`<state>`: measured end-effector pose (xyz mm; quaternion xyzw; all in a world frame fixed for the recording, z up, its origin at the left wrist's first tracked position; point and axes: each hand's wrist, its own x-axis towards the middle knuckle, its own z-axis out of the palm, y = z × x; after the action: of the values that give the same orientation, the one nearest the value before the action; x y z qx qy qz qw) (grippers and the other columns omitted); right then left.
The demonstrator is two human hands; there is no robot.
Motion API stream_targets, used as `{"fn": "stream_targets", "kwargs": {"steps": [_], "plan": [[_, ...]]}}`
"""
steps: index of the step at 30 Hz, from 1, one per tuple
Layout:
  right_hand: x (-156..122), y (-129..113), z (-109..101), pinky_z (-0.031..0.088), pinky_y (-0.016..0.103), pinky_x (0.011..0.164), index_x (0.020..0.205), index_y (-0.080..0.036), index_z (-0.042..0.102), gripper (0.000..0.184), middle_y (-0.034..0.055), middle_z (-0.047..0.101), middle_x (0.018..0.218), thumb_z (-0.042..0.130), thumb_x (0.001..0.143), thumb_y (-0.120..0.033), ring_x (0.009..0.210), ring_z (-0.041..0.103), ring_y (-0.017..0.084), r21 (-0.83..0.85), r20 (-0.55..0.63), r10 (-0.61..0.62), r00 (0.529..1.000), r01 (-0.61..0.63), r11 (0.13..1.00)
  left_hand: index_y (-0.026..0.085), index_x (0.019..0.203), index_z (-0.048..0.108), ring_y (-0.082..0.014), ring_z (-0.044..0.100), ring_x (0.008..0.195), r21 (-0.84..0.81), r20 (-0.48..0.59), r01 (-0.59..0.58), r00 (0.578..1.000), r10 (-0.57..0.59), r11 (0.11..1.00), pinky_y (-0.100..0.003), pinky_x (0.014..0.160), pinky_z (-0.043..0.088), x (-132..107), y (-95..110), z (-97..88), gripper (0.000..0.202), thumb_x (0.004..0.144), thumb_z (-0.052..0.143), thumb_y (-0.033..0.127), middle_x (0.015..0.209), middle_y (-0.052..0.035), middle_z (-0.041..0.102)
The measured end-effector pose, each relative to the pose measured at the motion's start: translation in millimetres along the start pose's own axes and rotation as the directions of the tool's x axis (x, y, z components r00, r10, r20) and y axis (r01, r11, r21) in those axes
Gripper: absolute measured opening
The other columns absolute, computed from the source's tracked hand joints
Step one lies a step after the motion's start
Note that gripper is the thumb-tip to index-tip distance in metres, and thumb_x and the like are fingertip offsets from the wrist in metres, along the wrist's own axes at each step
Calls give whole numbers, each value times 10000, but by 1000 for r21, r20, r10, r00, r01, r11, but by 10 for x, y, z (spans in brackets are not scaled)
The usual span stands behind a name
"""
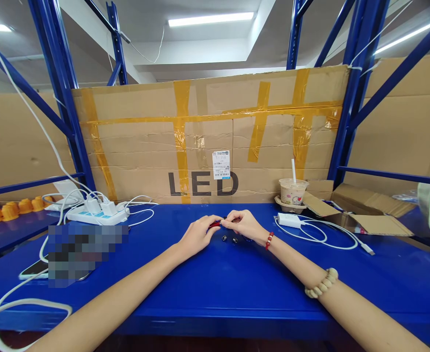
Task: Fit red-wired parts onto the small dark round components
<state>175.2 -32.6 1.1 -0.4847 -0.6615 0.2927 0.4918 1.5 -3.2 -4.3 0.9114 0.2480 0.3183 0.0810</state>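
Observation:
My left hand [199,233] is closed on a small red and dark object [215,224], mostly covered by the fingers, so its kind does not show. Close beside it, my right hand [245,224] pinches with thumb and forefinger at the end of the same object; whether it holds a separate piece I cannot make out. Two tiny dark, shiny pieces, one at left [224,238] and one at right [235,240], lie on the blue shelf [215,288] just below the hands. Something dark under the right palm is mostly hidden.
A power strip [97,215] with white plugs and cables stands at the left, behind a phone [35,269] and a blurred patch. On the right are a white charger [289,220] with cable, a drink cup [293,191] with straw and an opened carton [379,225]. Cardboard [145,156] walls the back.

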Motion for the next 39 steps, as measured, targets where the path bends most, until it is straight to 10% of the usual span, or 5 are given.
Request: {"fn": "stream_targets", "kwargs": {"steps": [16, 39], "plan": [[13, -63, -52, 340, 194, 396, 768, -171, 684, 308, 40, 561, 843, 636, 641, -448, 401, 407, 12, -187, -40, -269, 962, 257, 948, 196, 978, 524, -117, 513, 663, -118, -26, 63, 997, -66, 991, -225, 650, 394, 54, 14, 6, 250, 865, 316, 275, 727, 6, 564], [28, -49, -150, 419, 188, 437, 827, -191, 700, 324, 33, 529, 903, 660, 618, -436, 465, 448, 17, 24, 103, -195, 975, 193, 981, 174, 1119, 454, -123, 537, 712, -292, 9, 54, 999, -54, 955, -241, 721, 401, 43, 101, -21, 297, 852, 363, 266, 723, 3, 606]]}}
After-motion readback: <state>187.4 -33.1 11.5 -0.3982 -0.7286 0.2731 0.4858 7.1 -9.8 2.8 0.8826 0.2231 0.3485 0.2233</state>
